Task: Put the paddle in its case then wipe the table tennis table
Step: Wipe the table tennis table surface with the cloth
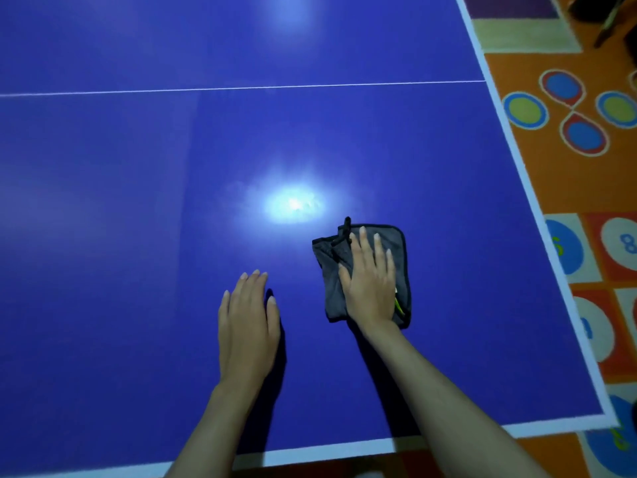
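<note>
The fingers of the right hand (367, 281) were extended straight and held close together, pressed flat on a folded grey cloth (365, 270); nothing was curled round or pinched. The palm covered the cloth's middle, leaving its left fold, far edge and dark-bound right edge exposed. A small black loop (345, 231) projected from the cloth's far-left corner, and a thin yellow-green tag (398, 303) showed at the near-right edge beside the wrist. The left hand (248, 322) lay to the left of the cloth, apart from it, fingers straight and together, thumb slightly spread, palm down on or just above the surface; contact could not be confirmed. It held nothing. Both forearms reached in from the near edge. The cloth rested on the blue table tennis table (138, 201), in the near-right part of the surface. A bright light reflection (293, 205) sat on the surface just beyond and left of the cloth. A thin white line (241, 88) crossed the table farther off, left to right, and a white border (537, 208) marked the right and near edges. Past the right edge lay an orange patterned carpet (565, 181) with coloured circles and numbered squares. A dark object at the far-right corner could not be identified. Neither the paddle nor its case appeared in view.
</note>
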Demonstrator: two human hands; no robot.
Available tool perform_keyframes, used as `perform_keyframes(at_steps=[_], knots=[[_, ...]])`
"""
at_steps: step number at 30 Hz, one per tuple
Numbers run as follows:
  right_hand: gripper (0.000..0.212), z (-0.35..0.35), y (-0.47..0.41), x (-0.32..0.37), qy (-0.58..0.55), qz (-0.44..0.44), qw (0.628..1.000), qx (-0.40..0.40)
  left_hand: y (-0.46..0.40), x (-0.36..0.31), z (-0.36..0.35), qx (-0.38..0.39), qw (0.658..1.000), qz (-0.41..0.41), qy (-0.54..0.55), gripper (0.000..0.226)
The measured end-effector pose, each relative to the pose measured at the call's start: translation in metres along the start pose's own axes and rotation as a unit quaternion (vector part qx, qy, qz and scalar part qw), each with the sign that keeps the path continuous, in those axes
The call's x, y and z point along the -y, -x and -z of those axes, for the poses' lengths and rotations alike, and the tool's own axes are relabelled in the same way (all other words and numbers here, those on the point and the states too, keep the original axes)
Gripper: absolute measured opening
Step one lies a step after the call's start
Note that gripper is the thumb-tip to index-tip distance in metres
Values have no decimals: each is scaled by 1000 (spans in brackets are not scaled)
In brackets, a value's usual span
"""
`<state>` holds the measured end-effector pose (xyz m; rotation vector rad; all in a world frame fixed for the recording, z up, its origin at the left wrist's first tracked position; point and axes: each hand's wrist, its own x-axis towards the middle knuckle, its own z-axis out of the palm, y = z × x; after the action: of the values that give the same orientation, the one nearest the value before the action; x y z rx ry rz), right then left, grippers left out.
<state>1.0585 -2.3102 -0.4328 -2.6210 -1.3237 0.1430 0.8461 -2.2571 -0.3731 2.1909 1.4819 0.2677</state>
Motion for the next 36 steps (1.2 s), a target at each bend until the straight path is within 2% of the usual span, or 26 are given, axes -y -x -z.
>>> perform_keyframes(at_steps=[10, 14, 18, 23, 27, 36], knots=[[71, -46, 39, 206, 2, 16, 1000, 12, -12, 142, 77, -20, 997, 67, 24, 41], [72, -59, 49, 270, -4, 7, 1000, 30, -16, 170, 95, -31, 995, 89, 37, 42], [71, -65, 27, 300, -11, 0, 1000, 29, -23, 179, 106, -39, 994, 89, 43, 41], [65, -65, -14, 303, -35, 51, 998, 27, -36, 175, 109, -28, 996, 73, 37, 42], [60, -59, -29, 278, -74, 83, 993, 46, -46, 157, 102, -22, 998, 50, 36, 41], [58, -26, -59, 138, -91, 31, 995, 28, -66, 76, 50, -11, 1000, 2, 29, 44]])
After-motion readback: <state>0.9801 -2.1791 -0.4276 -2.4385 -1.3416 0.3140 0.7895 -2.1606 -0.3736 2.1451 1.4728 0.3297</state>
